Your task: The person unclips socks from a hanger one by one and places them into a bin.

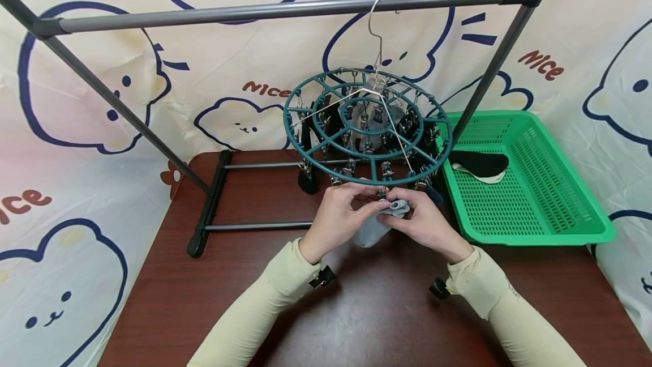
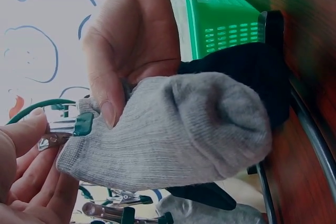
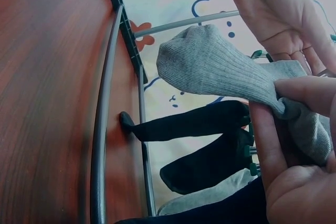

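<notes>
At the left, the black foot (image 1: 209,208) of a grey drying rack (image 1: 285,11) stands on the worktop (image 1: 346,310). A round green hanger (image 1: 373,170) hangs from the top bar, with dark socks (image 3: 194,123) dangling beneath it. At its near edge the left hand (image 1: 343,214) pinches a metal clip (image 2: 65,125), whose green tip lies on the cuff of a grey sock (image 1: 369,233). The sock hangs between both hands; the right hand (image 1: 428,221) grasps it between thumb and fingers. Farther right, a green basket (image 1: 540,239) holds a black-and-white item (image 1: 484,164).
</notes>
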Available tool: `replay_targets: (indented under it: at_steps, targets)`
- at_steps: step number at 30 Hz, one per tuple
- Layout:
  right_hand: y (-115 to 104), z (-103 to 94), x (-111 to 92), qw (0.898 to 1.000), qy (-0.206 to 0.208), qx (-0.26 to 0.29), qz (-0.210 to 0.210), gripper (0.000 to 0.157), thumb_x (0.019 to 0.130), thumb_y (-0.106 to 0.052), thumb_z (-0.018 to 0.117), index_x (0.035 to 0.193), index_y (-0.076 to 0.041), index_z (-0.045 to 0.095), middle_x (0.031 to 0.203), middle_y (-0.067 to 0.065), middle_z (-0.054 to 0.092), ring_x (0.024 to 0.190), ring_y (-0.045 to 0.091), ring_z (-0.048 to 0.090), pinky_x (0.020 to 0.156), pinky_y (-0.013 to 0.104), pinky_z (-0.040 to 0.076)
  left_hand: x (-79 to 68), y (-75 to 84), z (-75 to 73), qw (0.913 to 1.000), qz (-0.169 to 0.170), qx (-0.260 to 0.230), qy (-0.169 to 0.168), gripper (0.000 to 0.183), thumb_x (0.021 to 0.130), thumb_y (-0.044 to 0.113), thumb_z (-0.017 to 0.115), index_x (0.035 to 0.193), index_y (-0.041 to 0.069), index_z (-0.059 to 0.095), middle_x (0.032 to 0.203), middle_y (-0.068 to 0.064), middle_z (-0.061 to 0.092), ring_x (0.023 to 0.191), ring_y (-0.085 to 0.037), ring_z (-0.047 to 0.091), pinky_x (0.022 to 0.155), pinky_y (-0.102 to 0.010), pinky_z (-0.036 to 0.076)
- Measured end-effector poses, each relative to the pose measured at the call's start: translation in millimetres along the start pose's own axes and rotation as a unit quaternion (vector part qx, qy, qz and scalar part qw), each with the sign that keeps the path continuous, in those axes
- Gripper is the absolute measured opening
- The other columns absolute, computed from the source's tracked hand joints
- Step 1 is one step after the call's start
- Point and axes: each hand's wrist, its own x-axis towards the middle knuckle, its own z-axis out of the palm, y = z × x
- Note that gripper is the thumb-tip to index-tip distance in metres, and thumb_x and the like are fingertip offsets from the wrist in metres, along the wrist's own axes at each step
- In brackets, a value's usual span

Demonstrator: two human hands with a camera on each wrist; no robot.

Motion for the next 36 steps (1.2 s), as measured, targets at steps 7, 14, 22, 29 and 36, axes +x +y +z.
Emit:
replay_targets:
  at_steps: [7, 14, 22, 29, 36]
  targets:
    - [-0.4, 0.7, -0.2, 1.0, 0.002, -0.005, 0.002, 0.012, 0.092, -0.012, 0.078, 0.101, -0.014, 0.071, 0.098, 0.003, 0.068, 0.08, 0.014, 0.058, 0.071, 0.026, 0.05, -1.8, 1.0, -0.5, 0.9999, 0.005, 0.005, -0.008, 0.027, 0.093, 0.016, 0.079, 0.117, 0.004, 0.077, 0.109, -0.01, 0.079, 0.102, -0.019, 0.074, 0.078, -0.024, 0.059]
    - [-1.9, 1.6, -0.5, 1.0, 0.002, -0.009, 0.003, 0.012, 0.092, -0.012, 0.079, 0.1, -0.015, 0.071, 0.095, 0.002, 0.068, 0.076, 0.014, 0.056, 0.067, 0.027, 0.049, -4.0, -1.6, 0.9, 0.9994, 0.033, 0.005, 0.0, 0.025, 0.092, 0.014, 0.08, 0.114, 0.003, 0.077, 0.108, -0.009, 0.079, 0.093, -0.015, 0.072, 0.067, -0.02, 0.054]
    - [-0.7, 0.6, -0.7, 1.0, -0.007, -0.001, 0.01, 0.017, 0.092, -0.011, 0.079, 0.108, -0.014, 0.073, 0.107, 0.004, 0.074, 0.087, 0.014, 0.063, 0.078, 0.025, 0.054, -1.0, -2.1, 0.1, 0.9993, 0.023, -0.027, 0.009, 0.018, 0.092, 0.014, 0.079, 0.108, 0.004, 0.08, 0.103, -0.007, 0.081, 0.09, -0.01, 0.072, 0.068, -0.021, 0.053]
    - [0.4, 0.2, -0.8, 1.0, -0.008, -0.006, 0.012, 0.018, 0.091, -0.011, 0.079, 0.108, -0.014, 0.073, 0.108, 0.004, 0.074, 0.088, 0.015, 0.063, 0.078, 0.025, 0.054, -0.6, -3.0, 0.8, 0.9985, 0.032, -0.041, 0.014, 0.017, 0.092, 0.013, 0.08, 0.105, 0.003, 0.081, 0.101, -0.008, 0.081, 0.094, -0.013, 0.075, 0.074, -0.023, 0.058]
    - [2.0, 0.1, -0.4, 1.0, -0.009, -0.005, 0.017, 0.017, 0.092, -0.012, 0.079, 0.107, -0.015, 0.073, 0.107, 0.003, 0.073, 0.086, 0.015, 0.062, 0.075, 0.025, 0.053, 0.0, -3.8, 1.1, 0.9982, 0.035, -0.045, 0.015, 0.017, 0.092, 0.012, 0.08, 0.106, 0.003, 0.081, 0.102, -0.008, 0.081, 0.095, -0.014, 0.076, 0.075, -0.023, 0.059]
